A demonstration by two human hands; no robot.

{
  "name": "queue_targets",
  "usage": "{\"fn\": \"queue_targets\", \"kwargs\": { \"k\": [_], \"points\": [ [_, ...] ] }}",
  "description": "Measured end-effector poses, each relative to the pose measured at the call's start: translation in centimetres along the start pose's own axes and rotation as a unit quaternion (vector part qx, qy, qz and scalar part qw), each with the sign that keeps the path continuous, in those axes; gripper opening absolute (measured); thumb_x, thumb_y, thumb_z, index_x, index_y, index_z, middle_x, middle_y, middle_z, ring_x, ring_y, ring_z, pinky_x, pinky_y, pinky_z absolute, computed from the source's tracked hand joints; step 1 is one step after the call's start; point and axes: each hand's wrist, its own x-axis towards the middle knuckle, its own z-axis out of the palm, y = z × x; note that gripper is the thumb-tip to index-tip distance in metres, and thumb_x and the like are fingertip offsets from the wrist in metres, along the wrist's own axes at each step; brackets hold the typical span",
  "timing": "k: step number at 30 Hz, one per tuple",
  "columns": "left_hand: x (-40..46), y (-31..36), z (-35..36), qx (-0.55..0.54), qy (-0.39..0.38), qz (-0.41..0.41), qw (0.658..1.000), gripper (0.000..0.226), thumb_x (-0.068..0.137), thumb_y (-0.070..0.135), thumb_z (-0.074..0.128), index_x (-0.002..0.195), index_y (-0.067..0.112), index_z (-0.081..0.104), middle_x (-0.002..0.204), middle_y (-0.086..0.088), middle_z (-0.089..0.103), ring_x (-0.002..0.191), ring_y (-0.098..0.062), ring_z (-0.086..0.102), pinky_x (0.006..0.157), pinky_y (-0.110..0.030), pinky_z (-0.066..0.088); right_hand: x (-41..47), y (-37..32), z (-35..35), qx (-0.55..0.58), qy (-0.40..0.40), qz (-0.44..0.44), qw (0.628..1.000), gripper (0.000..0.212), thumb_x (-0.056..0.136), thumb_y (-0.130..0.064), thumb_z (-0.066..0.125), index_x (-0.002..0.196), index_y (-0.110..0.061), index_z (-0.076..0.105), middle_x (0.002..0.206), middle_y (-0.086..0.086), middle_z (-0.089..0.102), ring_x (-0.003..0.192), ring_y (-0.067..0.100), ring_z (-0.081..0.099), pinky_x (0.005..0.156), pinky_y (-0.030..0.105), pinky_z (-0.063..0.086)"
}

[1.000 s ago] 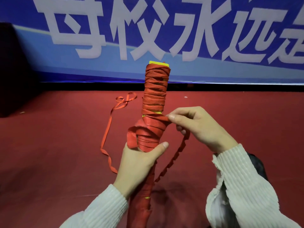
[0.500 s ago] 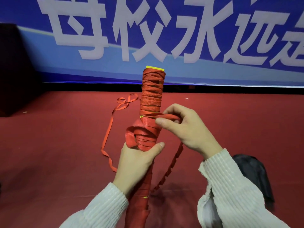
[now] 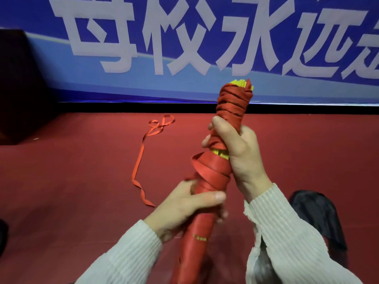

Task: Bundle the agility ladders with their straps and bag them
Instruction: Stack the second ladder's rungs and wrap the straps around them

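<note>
dark block point(image 3: 18, 87) at far left against the blue banner w/ white characters point(image 3: 184, 37). red floor point(image 3: 71, 181) below. loose red strap point(image 3: 141, 156) trails across the floor left of centre, looped at its far end, not touching the bundle as far as visible. left hand point(image 3: 180, 208) wraps around the lower-mid part of the ladder bundle point(image 3: 213, 177), thumb across the front, fingers curled behind. bundle is held nearly upright, tilted a bit to the right at the top, wound in red strap w/ yellow rungs showing at the top end & in a gap mid-way. right hand point(image 3: 240, 152) grips the bundle above the left, fingers closed round it, thumb pointing up. both sleeves white ribbed knit. black bag point(image 3: 315, 216) lies on the floor at right, partly behind the right sleeve.
</note>
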Motion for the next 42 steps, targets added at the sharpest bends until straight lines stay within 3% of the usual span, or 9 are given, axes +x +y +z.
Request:
{"fn": "queue_targets", "kwargs": {
  "k": [3, 8, 12, 17, 22, 27, 32, 36, 42],
  "points": [
    [0.7, -1.2, 0.3, 0.182, 0.105, 0.069, 0.975, 0.046, 0.066, 0.031, 0.092, 0.104, 0.022, 0.067, 0.083, 0.003, 0.07, 0.072, -0.013, 0.064, 0.069, -0.039, 0.055, -0.1, -0.1, -0.2, -0.045, 0.025, -0.029, 0.998, 0.045, 0.083, -0.04, 0.072, 0.097, 0.002, 0.067, 0.077, 0.016, 0.075, 0.066, 0.013, 0.071, 0.061, 0.02, 0.052],
    [-0.9, 0.8, -0.9, -0.087, -0.136, -0.046, 0.986, 0.034, 0.075, 0.016, 0.075, 0.107, 0.009, 0.064, 0.08, -0.01, 0.061, 0.062, -0.021, 0.06, 0.062, -0.031, 0.052, -0.3, -0.9, -1.1, 0.051, -0.1, 0.03, 0.993, 0.022, 0.078, -0.033, 0.078, 0.089, -0.016, 0.069, 0.076, 0.013, 0.073, 0.069, 0.024, 0.073, 0.063, 0.03, 0.057],
    [0.6, -0.6, 0.7, 0.139, 0.11, 0.066, 0.982, 0.04, 0.07, 0.029, 0.091, 0.103, 0.024, 0.069, 0.09, -0.002, 0.077, 0.073, -0.021, 0.068, 0.067, -0.04, 0.057, 0.3, -0.4, -0.9, -0.104, 0.061, -0.055, 0.991, 0.022, 0.083, -0.025, 0.085, 0.074, -0.015, 0.067, 0.068, 0.003, 0.068, 0.064, 0.014, 0.061, 0.062, 0.033, 0.052],
    [-0.8, 0.5, 0.7, -0.036, -0.073, -0.04, 0.996, 0.019, 0.064, 0.027, 0.083, 0.083, 0.025, 0.078, 0.071, -0.01, 0.065, 0.056, -0.019, 0.064, 0.057, -0.03, 0.056, -0.8, -1.2, -1.0, 0.064, -0.109, 0.048, 0.991, 0.026, 0.081, -0.028, 0.072, 0.098, -0.01, 0.063, 0.077, 0.021, 0.072, 0.06, 0.019, 0.069, 0.057, 0.027, 0.055],
    [0.6, -0.7, 1.1, 0.127, 0.109, 0.1, 0.981, 0.025, 0.076, 0.017, 0.088, 0.092, 0.021, 0.07, 0.077, 0.007, 0.07, 0.069, -0.007, 0.061, 0.066, -0.022, 0.051, 0.1, -0.3, -1.1, -0.056, 0.021, -0.005, 0.998, 0.048, 0.081, -0.04, 0.079, 0.09, 0.004, 0.06, 0.079, 0.032, 0.068, 0.064, 0.025, 0.066, 0.057, 0.046, 0.057],
    [-0.6, 0.3, 0.0, -0.117, -0.113, -0.022, 0.986, 0.051, 0.065, 0.022, 0.086, 0.102, 0.001, 0.059, 0.068, -0.009, 0.056, 0.055, -0.018, 0.055, 0.056, -0.028, 0.047, -0.3, -0.6, -0.9, 0.01, -0.085, 0.012, 0.996, 0.041, 0.07, -0.052, 0.081, 0.088, -0.018, 0.069, 0.074, 0.009, 0.067, 0.067, 0.021, 0.063, 0.064, 0.032, 0.053],
    [0.2, -1.3, 1.8, 0.147, 0.111, 0.101, 0.978, 0.043, 0.066, 0.031, 0.092, 0.1, 0.018, 0.068, 0.088, -0.01, 0.075, 0.075, -0.02, 0.069, 0.07, -0.033, 0.059, 0.2, -0.1, -1.2, -0.086, 0.033, -0.047, 0.995, 0.036, 0.07, -0.057, 0.081, 0.073, -0.023, 0.066, 0.066, -0.002, 0.066, 0.061, 0.015, 0.061, 0.06, 0.035, 0.052],
    [-1.0, -0.2, 0.7, -0.054, -0.099, -0.027, 0.993, 0.025, 0.067, 0.022, 0.082, 0.091, 0.016, 0.077, 0.076, -0.013, 0.065, 0.059, -0.022, 0.066, 0.06, -0.031, 0.056, -0.5, -1.4, -1.3, 0.04, -0.104, -0.023, 0.993, 0.056, 0.071, -0.052, 0.086, 0.104, -0.011, 0.067, 0.077, 0.013, 0.075, 0.066, 0.019, 0.071, 0.062, 0.03, 0.056],
    [0.3, -1.7, 1.4, 0.166, 0.125, 0.11, 0.972, 0.048, 0.065, 0.037, 0.093, 0.103, 0.014, 0.074, 0.101, 0.003, 0.077, 0.092, -0.019, 0.072, 0.088, -0.034, 0.057, 0.0, 0.0, -1.5, -0.041, 0.01, -0.069, 0.997, 0.026, 0.079, -0.039, 0.081, 0.092, -0.019, 0.07, 0.084, 0.018, 0.076, 0.081, 0.038, 0.075, 0.073, 0.044, 0.059]
  ]
}}
